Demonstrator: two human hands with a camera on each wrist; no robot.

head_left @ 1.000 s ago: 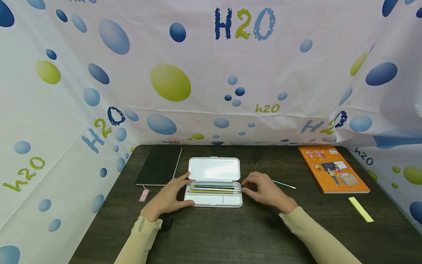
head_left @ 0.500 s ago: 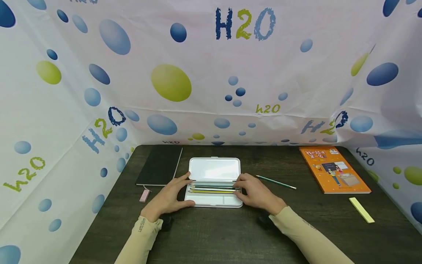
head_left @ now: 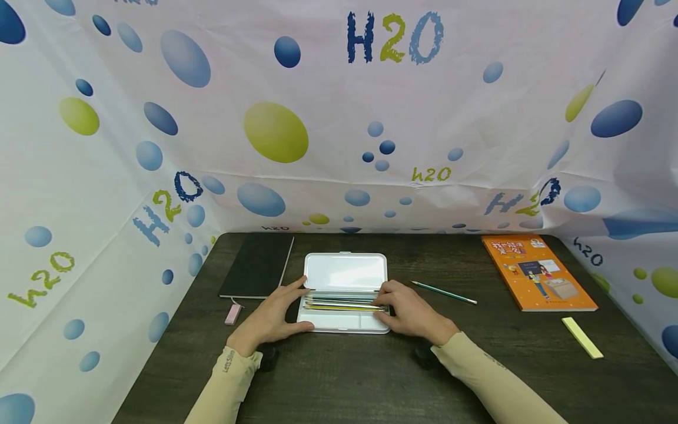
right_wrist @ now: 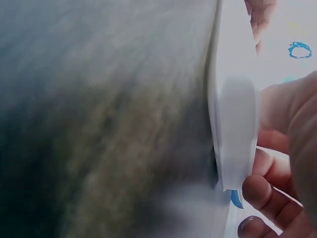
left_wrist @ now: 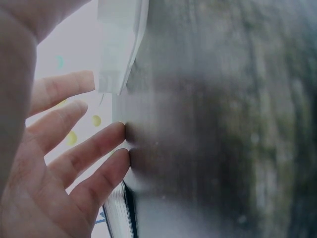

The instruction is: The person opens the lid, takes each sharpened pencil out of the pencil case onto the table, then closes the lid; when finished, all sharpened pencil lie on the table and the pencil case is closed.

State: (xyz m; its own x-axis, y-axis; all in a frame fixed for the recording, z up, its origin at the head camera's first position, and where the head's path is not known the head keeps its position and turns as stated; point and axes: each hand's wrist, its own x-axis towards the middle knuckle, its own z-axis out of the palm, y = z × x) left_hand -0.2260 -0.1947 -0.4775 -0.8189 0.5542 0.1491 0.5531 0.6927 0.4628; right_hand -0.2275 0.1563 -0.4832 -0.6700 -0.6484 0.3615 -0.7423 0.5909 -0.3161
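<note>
An open white pencil case (head_left: 339, 321) lies on the dark table, its lid (head_left: 345, 271) tipped back. Several pencils (head_left: 341, 304) lie lengthwise in its rear part. My left hand (head_left: 270, 318) is spread at the case's left end, thumb at the front corner; in the left wrist view its index fingertip (left_wrist: 88, 80) meets the case end and two other fingertips touch the table. My right hand (head_left: 410, 309) reaches over the right end, fingertips among the pencil ends. Whether it pinches a pencil is hidden. Right of that hand, a green pencil (head_left: 444, 292) lies on the table.
A black notebook (head_left: 258, 266) lies back left, with a pink eraser (head_left: 233, 314) on a cord in front of it. At the right are an orange book (head_left: 539, 274) and a pale yellow strip (head_left: 582, 337). A printed white curtain surrounds the table (head_left: 339, 383).
My right hand has moved left from beside the case to over its right end, bringing more of the green pencil into view. The left hand stays where it was.
</note>
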